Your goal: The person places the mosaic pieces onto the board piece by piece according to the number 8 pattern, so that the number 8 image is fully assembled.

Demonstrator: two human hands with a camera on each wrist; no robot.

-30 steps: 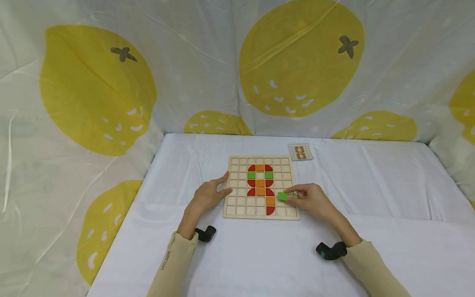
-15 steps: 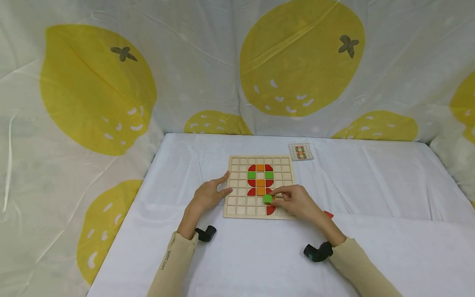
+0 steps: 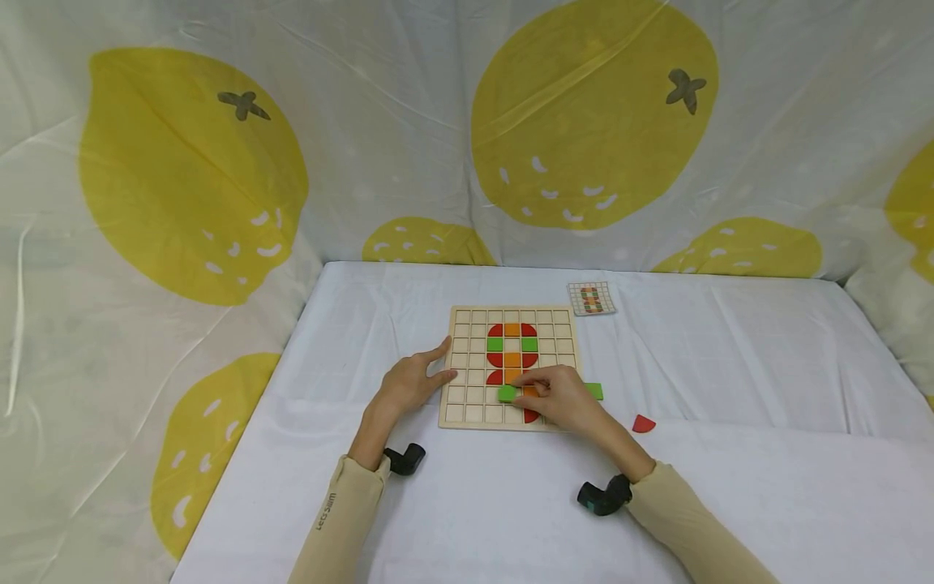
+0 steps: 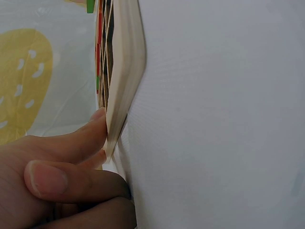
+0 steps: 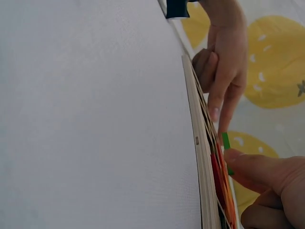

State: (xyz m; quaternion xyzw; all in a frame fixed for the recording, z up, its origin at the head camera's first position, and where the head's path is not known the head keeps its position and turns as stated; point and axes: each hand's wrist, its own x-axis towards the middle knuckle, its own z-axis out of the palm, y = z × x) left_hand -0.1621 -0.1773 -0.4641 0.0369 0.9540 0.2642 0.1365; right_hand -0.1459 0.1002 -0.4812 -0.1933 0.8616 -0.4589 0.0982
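A wooden grid board (image 3: 467, 414) bears red, orange and green tiles set in its middle columns. My right hand (image 3: 565, 397) pinches a green square tile (image 3: 507, 394) between thumb and forefinger, just over the lower part of the grid. That tile (image 5: 226, 140) also shows past my thumb in the right wrist view. Right of it, an orange tile (image 3: 531, 392) is partly covered by my fingers. My left hand (image 3: 412, 383) rests at the board's left edge, thumb and forefinger spread and touching it. The board's edge (image 4: 126, 62) stands by those fingers in the left wrist view.
Behind the board's right corner lies a small card (image 3: 591, 298) printed with a coloured grid pattern. A green piece (image 3: 594, 391) pokes out beyond my right hand. Farther right, a red rounded tile (image 3: 644, 423) lies on the white cloth (image 3: 481, 503). Lemon-print fabric hangs behind.
My right hand has carried the green tile leftward across the lower grid, from the right columns to left of the orange tile. Its move uncovers the loose red tile. The left hand stays put.
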